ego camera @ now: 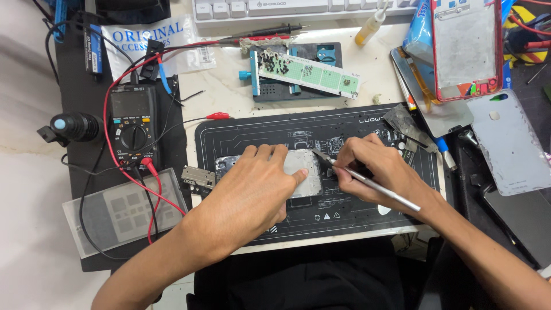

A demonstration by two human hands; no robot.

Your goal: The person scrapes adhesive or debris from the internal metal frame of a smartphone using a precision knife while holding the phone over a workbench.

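Observation:
A silver phone frame [303, 166] lies flat on a black work mat [229, 135] in the middle of the desk. My left hand [252, 189] presses down on it, palm over its left part, fingers spread along its top edge. My right hand [376, 169] grips a thin metal tool [379, 188] like a pen. The tool's tip touches the right edge of the phone frame. A small metal bracket [198, 177] sticks out to the left of the frame.
A black multimeter [133, 123] with red and black leads sits at the left. A green-and-white screw tray [310, 73] lies behind the mat. Phone back covers [511, 143], a red-framed phone [466, 46] and a keyboard [287, 8] crowd the right and far side.

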